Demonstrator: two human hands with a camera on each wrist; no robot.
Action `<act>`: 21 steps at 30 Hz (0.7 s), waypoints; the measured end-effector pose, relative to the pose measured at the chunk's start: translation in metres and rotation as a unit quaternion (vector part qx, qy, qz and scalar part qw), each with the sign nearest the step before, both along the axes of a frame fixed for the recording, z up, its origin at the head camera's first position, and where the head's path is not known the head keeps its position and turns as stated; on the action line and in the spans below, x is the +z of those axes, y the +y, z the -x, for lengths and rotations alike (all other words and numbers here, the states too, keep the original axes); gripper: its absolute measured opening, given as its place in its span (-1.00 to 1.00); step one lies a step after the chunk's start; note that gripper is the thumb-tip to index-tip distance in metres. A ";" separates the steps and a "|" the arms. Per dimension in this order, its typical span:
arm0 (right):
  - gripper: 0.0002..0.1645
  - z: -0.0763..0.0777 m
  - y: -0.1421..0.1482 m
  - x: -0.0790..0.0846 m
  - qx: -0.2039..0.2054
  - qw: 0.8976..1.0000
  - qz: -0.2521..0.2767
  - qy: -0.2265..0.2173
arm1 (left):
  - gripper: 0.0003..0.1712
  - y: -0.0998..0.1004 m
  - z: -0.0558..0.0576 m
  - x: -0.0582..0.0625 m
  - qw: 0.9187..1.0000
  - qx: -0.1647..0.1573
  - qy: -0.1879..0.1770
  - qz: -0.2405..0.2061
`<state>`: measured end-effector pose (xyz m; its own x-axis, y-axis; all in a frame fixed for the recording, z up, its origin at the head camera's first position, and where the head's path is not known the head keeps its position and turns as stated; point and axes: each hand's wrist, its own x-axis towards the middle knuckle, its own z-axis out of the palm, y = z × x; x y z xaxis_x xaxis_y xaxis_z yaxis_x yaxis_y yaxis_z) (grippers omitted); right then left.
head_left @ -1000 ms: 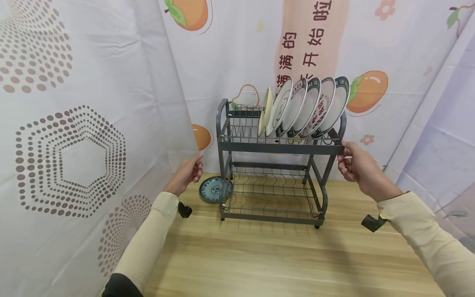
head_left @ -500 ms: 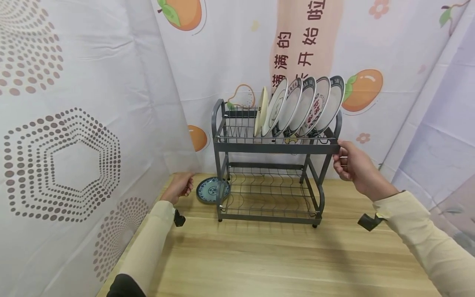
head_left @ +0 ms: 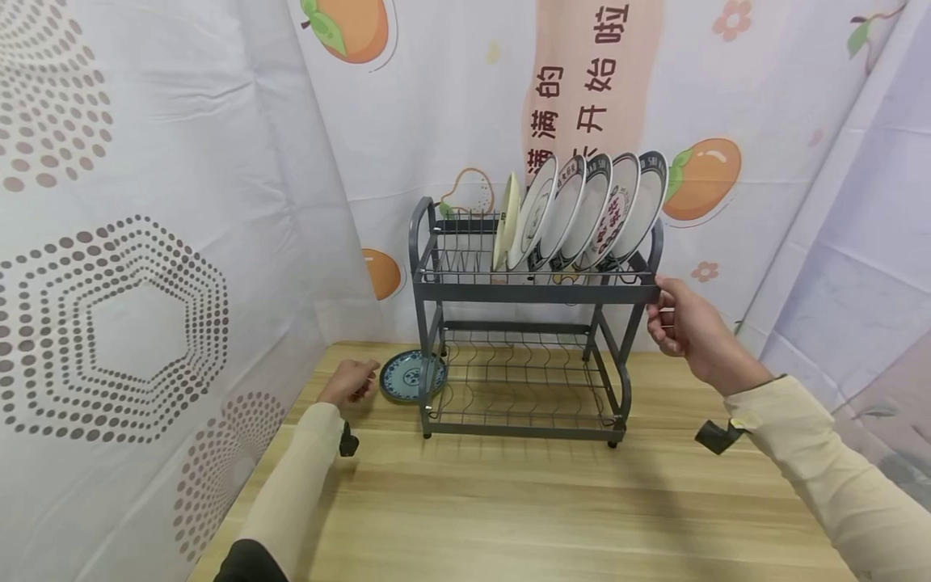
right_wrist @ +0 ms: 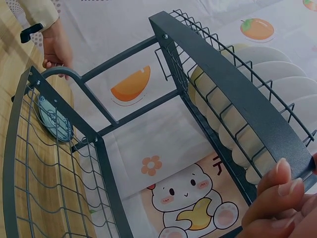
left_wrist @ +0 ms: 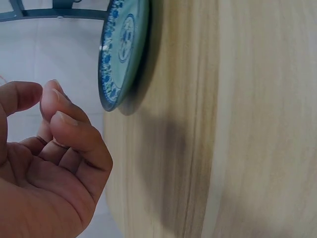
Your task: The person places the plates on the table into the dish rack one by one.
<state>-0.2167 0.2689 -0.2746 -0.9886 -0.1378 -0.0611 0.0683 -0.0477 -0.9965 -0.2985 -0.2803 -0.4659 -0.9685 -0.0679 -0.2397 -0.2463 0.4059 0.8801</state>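
A dark grey two-tier dish rack (head_left: 534, 293) stands on the table. My right hand (head_left: 691, 323) grips the front right corner of its upper tier; the right wrist view has those fingers (right_wrist: 280, 191) at the tier's edge bar. Left of the rack lies a blue plate (head_left: 396, 376) with a flower pattern, partly behind the rack's leg in the head view. My left hand (head_left: 351, 381) is just left of this plate, fingers loosely bent and holding nothing. In the left wrist view the thumb and fingertips (left_wrist: 62, 119) come close together, short of the plate's rim.
Several white plates (head_left: 567, 218) and a cream-yellow dish (head_left: 507, 222) stand upright in the upper tier, toward its right. Wire slots (head_left: 461, 250) show at its left. The wire lower tier (head_left: 524, 380) carries no plates. A printed curtain (head_left: 240, 162) hangs behind and left.
My left hand has come down from beside the rack to the table level at the blue plate. The right hand keeps its grip on the rack corner. The head view has shifted slightly.
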 end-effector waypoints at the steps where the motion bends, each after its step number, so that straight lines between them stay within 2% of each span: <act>1: -0.41 0.000 0.000 0.000 0.000 1.000 -0.001 0.000 | -0.54 0.001 0.000 -0.002 1.000 -0.001 -0.001 0.002; 10: -0.42 -0.001 0.000 -0.002 -0.003 1.000 0.001 0.002 | -0.59 0.006 0.002 -0.014 1.000 -0.007 -0.025 -0.007; 21: -0.41 0.000 -0.003 -0.003 -0.011 1.000 -0.016 0.018 | -0.53 0.010 0.003 -0.030 0.998 -0.028 -0.050 0.011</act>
